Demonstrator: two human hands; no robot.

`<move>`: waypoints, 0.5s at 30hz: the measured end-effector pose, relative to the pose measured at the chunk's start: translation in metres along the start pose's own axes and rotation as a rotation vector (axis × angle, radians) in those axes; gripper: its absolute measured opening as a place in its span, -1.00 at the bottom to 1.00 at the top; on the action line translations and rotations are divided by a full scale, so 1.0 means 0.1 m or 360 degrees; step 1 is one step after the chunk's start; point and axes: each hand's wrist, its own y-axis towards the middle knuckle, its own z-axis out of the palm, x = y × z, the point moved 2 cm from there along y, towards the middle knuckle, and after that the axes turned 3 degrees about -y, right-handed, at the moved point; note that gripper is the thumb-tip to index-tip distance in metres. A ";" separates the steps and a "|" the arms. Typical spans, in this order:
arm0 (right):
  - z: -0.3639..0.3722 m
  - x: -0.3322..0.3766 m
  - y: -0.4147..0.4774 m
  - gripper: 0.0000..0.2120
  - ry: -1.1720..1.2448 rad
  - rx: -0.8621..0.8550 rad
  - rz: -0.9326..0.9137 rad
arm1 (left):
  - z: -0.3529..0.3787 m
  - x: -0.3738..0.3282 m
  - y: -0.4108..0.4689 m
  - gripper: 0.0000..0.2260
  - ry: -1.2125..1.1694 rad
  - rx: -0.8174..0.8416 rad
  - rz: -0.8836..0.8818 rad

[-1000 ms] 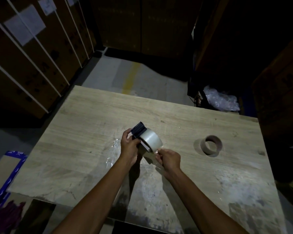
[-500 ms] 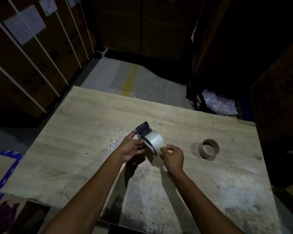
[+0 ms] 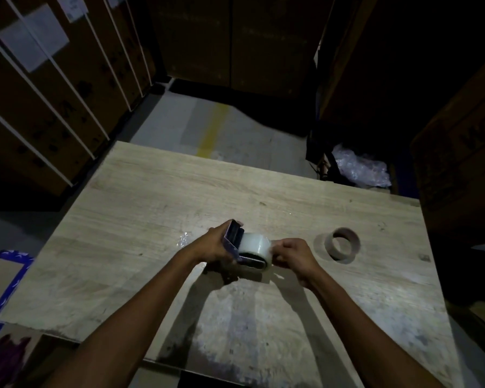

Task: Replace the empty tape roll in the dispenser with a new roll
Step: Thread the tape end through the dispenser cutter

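1. Left hand (image 3: 216, 247) is wrapped around the dark handheld tape dispenser (image 3: 233, 238), fingers curled tight on its body, holding it up just above the pale wooden tabletop (image 3: 140, 219).
2. Right hand (image 3: 293, 254) sits at the right side of the new clear roll of packing tape (image 3: 254, 245). Fingers are bunched together at the roll's edge, looks like pinching the loose tape end, but blur makes it hard to say for sure.
3. New roll appears already seated in the dispenser, so swap of rolls judged mostly done.
4. Left to do, by my read: pull the tape end free and feed it through to the cutter end. Can't see the blade or whether tape is threaded yet.
5. Small crumpled scrap of clear film (image 3: 184, 238) lies on the table left of the left hand, well clear of the work.
6. Empty brown cardboard tape core (image 3: 343, 243) rests on the table to the right of the right hand, apart from it. Old roll is out, that step is done.
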 end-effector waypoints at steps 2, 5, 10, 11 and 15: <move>-0.02 0.06 0.01 -0.79 -0.0083 0.0006 -0.0025 | 0.04 0.04 -0.04 -0.34 -0.0032 -0.0072 0.0013; 0.02 0.12 0.04 -0.82 -0.0289 -0.0118 -0.0067 | 0.10 0.09 -0.10 -0.42 0.0032 -0.0219 0.0082; 0.15 0.19 0.05 -0.83 -0.0610 -0.0371 -0.0139 | 0.19 0.19 -0.16 -0.39 0.0003 -0.0391 0.0104; 0.17 0.19 0.05 -0.82 -0.0609 -0.0394 -0.0143 | 0.19 0.21 -0.16 -0.33 -0.0006 -0.0433 0.0088; 0.21 0.20 0.08 -0.84 -0.0601 -0.0409 -0.0136 | 0.19 0.22 -0.21 -0.35 -0.0034 -0.0509 0.0105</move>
